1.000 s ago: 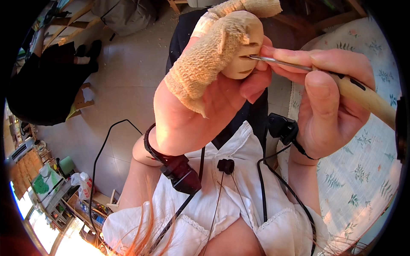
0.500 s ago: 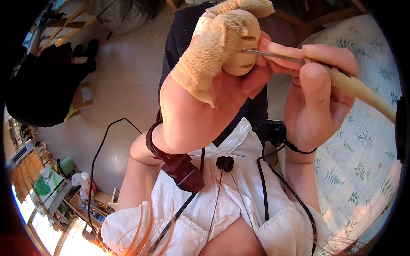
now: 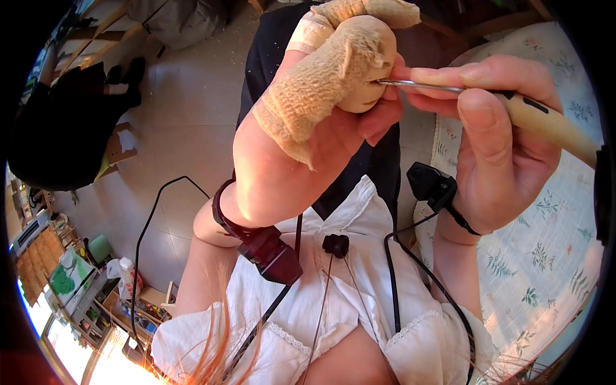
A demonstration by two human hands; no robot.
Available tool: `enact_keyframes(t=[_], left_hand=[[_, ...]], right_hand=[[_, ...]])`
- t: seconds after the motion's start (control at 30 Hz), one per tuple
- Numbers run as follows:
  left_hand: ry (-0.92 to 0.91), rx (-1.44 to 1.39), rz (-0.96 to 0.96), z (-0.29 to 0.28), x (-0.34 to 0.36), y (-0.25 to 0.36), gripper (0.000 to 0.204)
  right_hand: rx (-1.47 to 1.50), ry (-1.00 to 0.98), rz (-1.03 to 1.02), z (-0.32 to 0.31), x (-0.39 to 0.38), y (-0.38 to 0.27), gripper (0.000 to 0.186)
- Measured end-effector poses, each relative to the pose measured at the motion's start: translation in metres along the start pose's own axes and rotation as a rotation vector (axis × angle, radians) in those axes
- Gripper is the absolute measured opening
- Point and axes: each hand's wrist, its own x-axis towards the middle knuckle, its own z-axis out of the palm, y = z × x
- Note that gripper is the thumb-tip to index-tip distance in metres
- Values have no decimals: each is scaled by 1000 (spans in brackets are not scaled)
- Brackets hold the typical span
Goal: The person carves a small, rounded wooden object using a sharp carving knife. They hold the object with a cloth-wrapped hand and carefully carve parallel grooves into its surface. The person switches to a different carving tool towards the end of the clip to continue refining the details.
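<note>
My left hand point(image 3: 295, 167), its thumb and a finger wrapped in beige textured bandage point(image 3: 314, 90), grips a small rounded pale wooden piece point(image 3: 359, 101) with short dark grooves cut into its face. Part of that piece is hidden behind the wrapped thumb. My right hand point(image 3: 507, 147) is closed around a carving tool with a pale wooden handle point(image 3: 558, 128) and thin metal shaft, whose tip rests in one of the grooves. Both hands are held above my dark-clad lap point(image 3: 263, 58), touching or nearly touching at the fingertips. Black devices are strapped at both wrists.
Fern-patterned cloth point(image 3: 539, 256) covers a padded surface at my right. On the left is another person in black clothing point(image 3: 64, 135), partly visible. A cluttered low shelf point(image 3: 77, 282) with bags stands at lower left. Black cables hang across my white top and beside my left arm.
The wooden piece and both hands shift slightly. Since half a second ago my right hand has moved right, with the tool lying a little flatter; its tip stays at the grooves.
</note>
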Motion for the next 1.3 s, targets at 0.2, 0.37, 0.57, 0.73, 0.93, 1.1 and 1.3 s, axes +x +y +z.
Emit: enact_keyframes(t=[0.2, 0.37, 0.57, 0.73, 0.93, 1.1, 1.3], left_hand=[[5, -21, -22, 2, -1, 1, 56], [-53, -84, -97, -3, 1, 3, 56], [-137, -231, -273, 8, 3, -3, 66], [-132, -238, -368, 16, 11, -8, 75], [-137, -180, -405, 23, 21, -14, 80], [-180, -103, -280, 8, 28, -26, 95], [120, 342, -453, 25, 27, -16, 112]], right_hand=[[0, -28, -77, -6, -10, 19, 17], [458, 8, 92, -3, -9, 17, 22], [893, 70, 97, -33, -18, 18, 27], [878, 204, -18, -53, -26, 21, 31], [569, 68, 28, -65, -32, 5, 26], [160, -147, -174, -57, -25, 5, 25], [-22, -114, -150, -48, -21, 5, 25]])
